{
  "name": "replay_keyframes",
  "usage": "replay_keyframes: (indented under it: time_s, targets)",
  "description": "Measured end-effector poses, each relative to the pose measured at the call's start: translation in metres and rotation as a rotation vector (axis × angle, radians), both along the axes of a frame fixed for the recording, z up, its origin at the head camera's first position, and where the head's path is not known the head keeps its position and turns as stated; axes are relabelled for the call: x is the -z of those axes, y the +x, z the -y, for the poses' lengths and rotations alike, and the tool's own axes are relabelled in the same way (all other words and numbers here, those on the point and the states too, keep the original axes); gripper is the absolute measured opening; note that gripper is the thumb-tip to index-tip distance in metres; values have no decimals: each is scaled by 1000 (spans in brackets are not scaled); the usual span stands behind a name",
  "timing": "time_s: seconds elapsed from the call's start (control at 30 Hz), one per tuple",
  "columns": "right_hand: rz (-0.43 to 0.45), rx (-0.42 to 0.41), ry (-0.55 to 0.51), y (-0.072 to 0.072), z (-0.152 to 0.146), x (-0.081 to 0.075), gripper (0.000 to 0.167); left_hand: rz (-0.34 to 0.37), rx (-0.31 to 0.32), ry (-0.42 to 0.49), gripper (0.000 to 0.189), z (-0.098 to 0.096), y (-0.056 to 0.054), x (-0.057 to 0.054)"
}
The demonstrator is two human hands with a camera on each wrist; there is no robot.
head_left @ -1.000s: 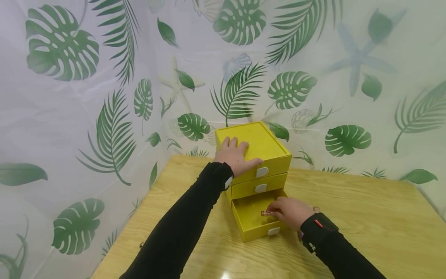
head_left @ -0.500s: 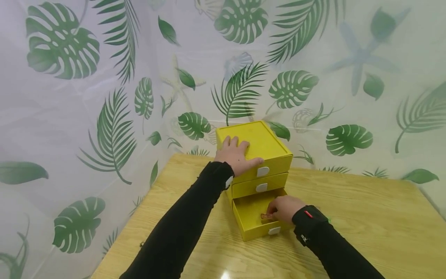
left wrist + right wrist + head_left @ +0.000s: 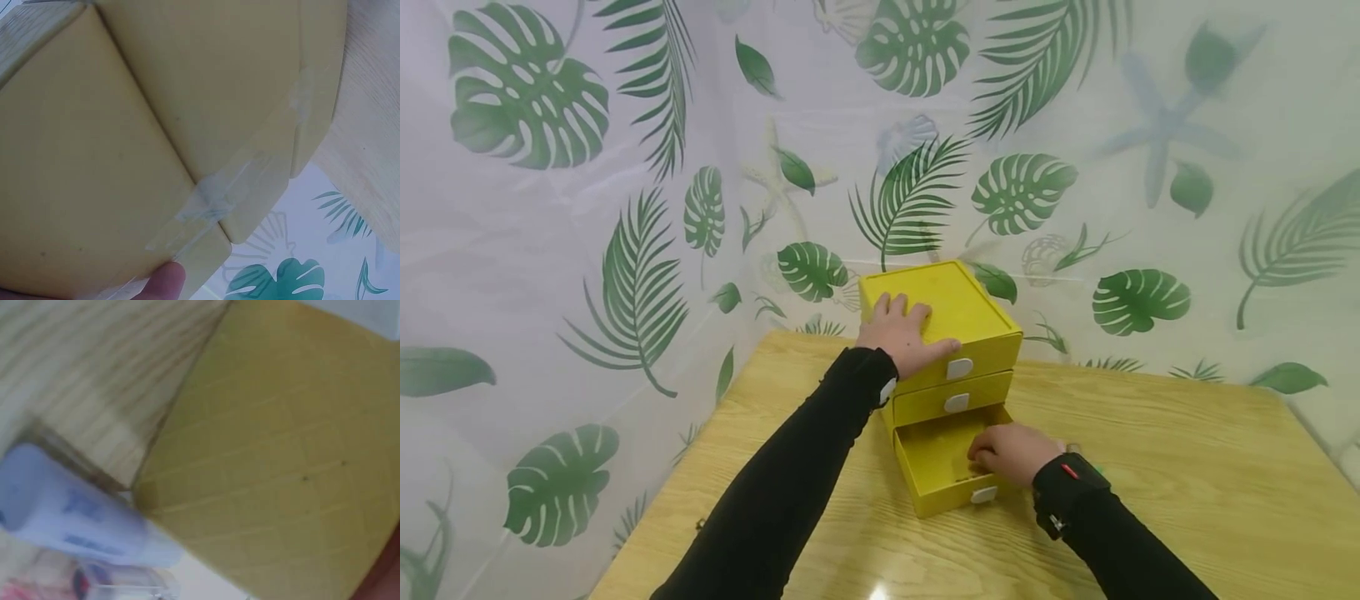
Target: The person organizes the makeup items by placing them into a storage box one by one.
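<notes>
My left hand (image 3: 904,335) rests with spread fingers on the top of a yellow drawer unit (image 3: 966,302), its thumb reaching over the front edge. One fingertip (image 3: 165,280) shows beside clear tape on the unit in the left wrist view. The lowest drawer (image 3: 936,502) is pulled out. Inside it, near the right side, is my right hand (image 3: 1017,452), its fingers bent downward. I cannot tell whether they hold anything; no reddish piece shows clearly. The right wrist view shows the drawer's yellow front (image 3: 262,450) close up.
Beside the drawer lies a pale lilac bottle (image 3: 81,509), with a small clear container (image 3: 125,578) next to it. The upper drawers have white tabs (image 3: 959,368) and are closed. A leaf-print sheet (image 3: 820,100) hangs behind the wooden table (image 3: 1150,467).
The reddish translucent piece at my right fingertips, visible in both earlier frames, no longer shows. My right hand moved left and slightly lower into the drawer. The left hand stayed put.
</notes>
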State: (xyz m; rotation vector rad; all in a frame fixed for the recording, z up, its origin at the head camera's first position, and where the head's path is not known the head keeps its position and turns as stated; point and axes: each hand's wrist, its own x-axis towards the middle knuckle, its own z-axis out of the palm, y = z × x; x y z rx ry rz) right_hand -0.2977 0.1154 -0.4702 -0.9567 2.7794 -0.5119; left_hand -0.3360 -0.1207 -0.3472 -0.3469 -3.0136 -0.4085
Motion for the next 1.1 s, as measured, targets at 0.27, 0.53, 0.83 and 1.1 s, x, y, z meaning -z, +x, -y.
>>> replay_keyframes:
  time_s: [0.27,0.53,0.83,1.1]
  targets:
    - [-87,77,-238,9,-46,-7,18,-9,2,-6,85,-1,-3,4]
    - [-141,249,-188,26,-117,-11,20,1,9,-13,86,-3,-4,4]
    - [-121,258,-74,21,-147,16,24,-14,-1,-24,85,-3,-7,4]
    - [-118,200,-13,20,-157,36,29,-4,-7,-17,86,-3,-6,4]
